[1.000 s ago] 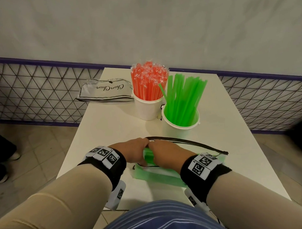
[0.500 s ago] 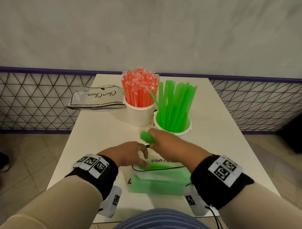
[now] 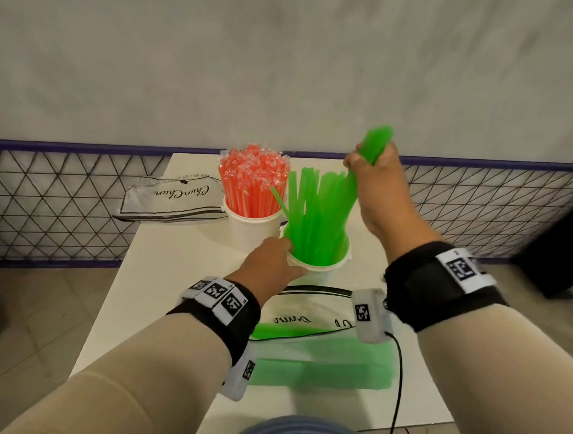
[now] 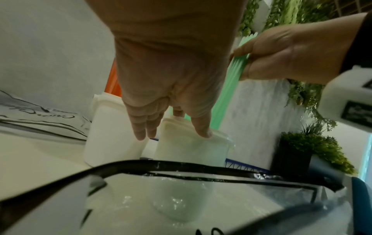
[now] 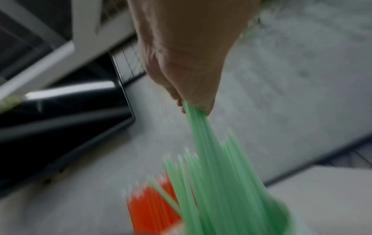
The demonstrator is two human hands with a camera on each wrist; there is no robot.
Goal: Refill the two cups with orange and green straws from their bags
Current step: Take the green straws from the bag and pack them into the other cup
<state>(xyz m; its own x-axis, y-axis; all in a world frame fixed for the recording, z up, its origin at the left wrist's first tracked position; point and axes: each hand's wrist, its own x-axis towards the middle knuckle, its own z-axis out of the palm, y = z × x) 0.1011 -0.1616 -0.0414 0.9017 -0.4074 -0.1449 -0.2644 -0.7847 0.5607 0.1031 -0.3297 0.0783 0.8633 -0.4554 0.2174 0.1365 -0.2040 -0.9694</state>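
My right hand (image 3: 367, 162) grips a bundle of green straws (image 3: 377, 140) held high over the white green-straw cup (image 3: 326, 269). The bundle slants down and its lower ends mix with the green straws (image 3: 318, 222) standing in that cup. The right wrist view is blurred and shows the bundle (image 5: 201, 135) hanging from my fist. My left hand (image 3: 280, 256) reaches the cup's near left side. Its fingers are straight and the thumb (image 4: 203, 133) touches the cup's rim (image 4: 191, 127). The second white cup (image 3: 250, 228), packed with orange straws (image 3: 251, 179), stands just left of it.
A clear bag with green straws (image 3: 316, 365) lies at the table's near edge under my wrists. A flat, seemingly empty clear bag (image 3: 171, 198) lies at the back left. A wire-mesh railing (image 3: 50, 199) runs behind the white table (image 3: 170, 285).
My right hand pulled a green bundle out of the near bag and lifted it up over the green cup. My left hand left the bag and moved forward to the cup.
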